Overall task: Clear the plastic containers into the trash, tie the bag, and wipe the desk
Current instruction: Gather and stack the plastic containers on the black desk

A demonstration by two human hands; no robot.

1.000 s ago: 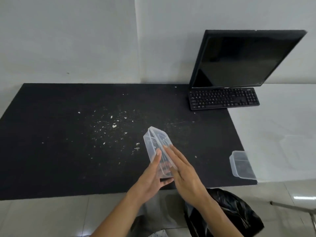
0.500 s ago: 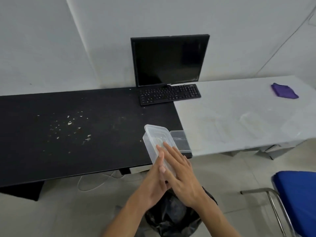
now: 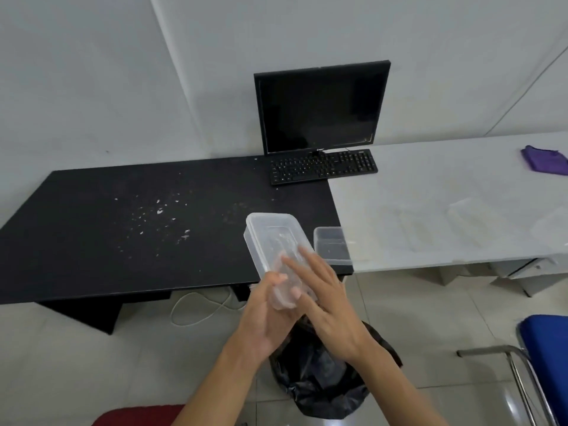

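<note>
Holding a plastic container (image 3: 270,238) tilted above the black trash bag (image 3: 322,385), I grip its lower end with my left hand (image 3: 264,321), while my right hand (image 3: 329,305) lies flat against it, fingers straight. A second container (image 3: 332,244) sits at the table (image 3: 92,241) edge. The logo on the monitor (image 3: 319,109) is too small to read.

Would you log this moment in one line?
left hand, right hand: hold clear container over black trash bag | desk: second container, crumbs
</note>
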